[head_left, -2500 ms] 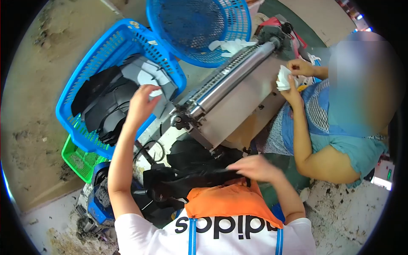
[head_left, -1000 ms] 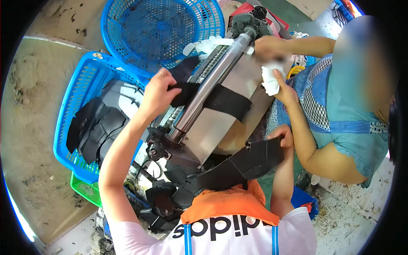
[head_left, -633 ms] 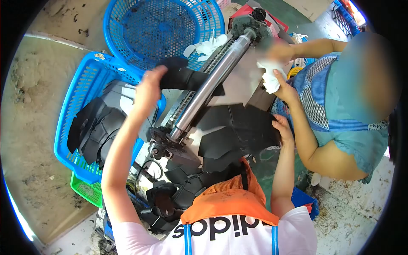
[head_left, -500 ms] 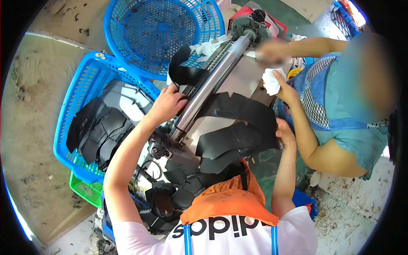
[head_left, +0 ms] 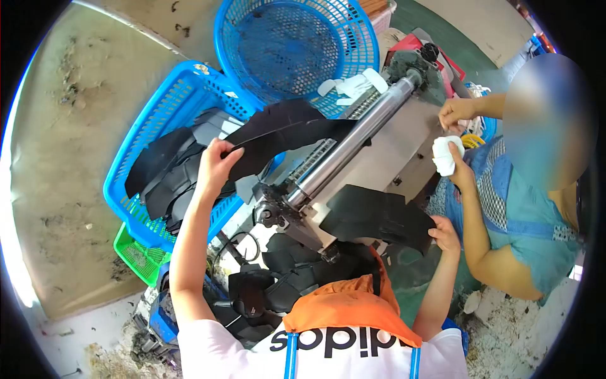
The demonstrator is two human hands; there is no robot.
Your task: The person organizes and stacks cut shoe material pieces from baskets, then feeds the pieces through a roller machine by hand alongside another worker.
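A long curved black sheet piece (head_left: pixel 274 136) runs from the metal roller (head_left: pixel 356 142) out to the left, and my left hand (head_left: pixel 216 165) pinches its near end. Its far end lies at the roller. On the right, my right hand (head_left: pixel 445 235) grips the edge of another black sheet piece (head_left: pixel 372 213), which spans the near part of the machine's plate (head_left: pixel 372 170). More black pieces (head_left: pixel 287 271) are heaped in front of my orange apron (head_left: pixel 344 303).
A blue basket (head_left: pixel 136 145) with black pieces stands left, a green basket (head_left: pixel 136 252) below it. Behind is a round blue basket (head_left: pixel 284 57), with white pieces (head_left: pixel 353 86) near the roller. At right, a co-worker's hand (head_left: pixel 464 170) holds white pieces (head_left: pixel 447 156).
My left hand has moved left and away from the roller, drawing the long black piece out. My right hand now holds a shorter black piece at its edge. The view has shifted.
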